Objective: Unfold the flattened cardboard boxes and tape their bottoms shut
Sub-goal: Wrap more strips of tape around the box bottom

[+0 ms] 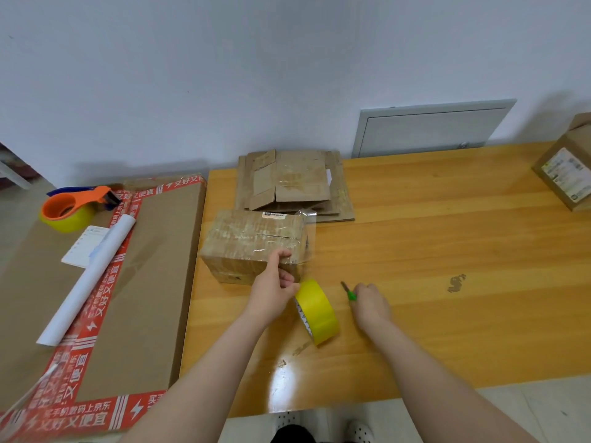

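While left hand [275, 284] pinches tape [307, 238] on box [249, 241], right hand [371, 303] grips green tool [351, 295], mostly hidden.

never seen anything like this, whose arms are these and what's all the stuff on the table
This is one picture, from a camera worn on a person's head, looking down at their bare arms; there is no machine. The left hand grips the near edge of a small box covered in clear tape. The right hand holds a small green tool, perhaps a cutter. Between them a yellow tape roll stands on edge on the table. Behind the box lies a stack of flattened boxes. To the left, a big flat carton carries a tape dispenser and a white paper roll.
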